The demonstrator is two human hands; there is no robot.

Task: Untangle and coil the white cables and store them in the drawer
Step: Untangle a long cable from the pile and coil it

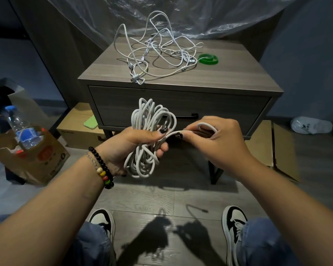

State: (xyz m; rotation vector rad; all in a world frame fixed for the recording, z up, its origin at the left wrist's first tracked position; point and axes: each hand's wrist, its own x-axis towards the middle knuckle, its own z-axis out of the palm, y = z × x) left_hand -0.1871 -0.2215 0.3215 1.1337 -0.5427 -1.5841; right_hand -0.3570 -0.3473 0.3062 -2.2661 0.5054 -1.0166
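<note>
A coiled white cable (145, 120) is gripped at its middle by my left hand (135, 146), in front of the nightstand. My right hand (217, 143) pinches the coil's loose tail end (206, 126), bent into a small loop, just right of the bundle. On the nightstand top (238, 73) lies a tangle of white cables (158, 52), spread across the back and middle. The drawer (219, 106) below is closed, its black handle (192, 116) partly hidden behind my hands.
Green rubber bands (208, 59) lie at the tangle's right edge. A paper bag (33, 160) with a water bottle (21, 129) stands on the floor at left. Cardboard boxes (79, 129) sit beside and under the nightstand. Plastic sheeting (200, 14) hangs behind.
</note>
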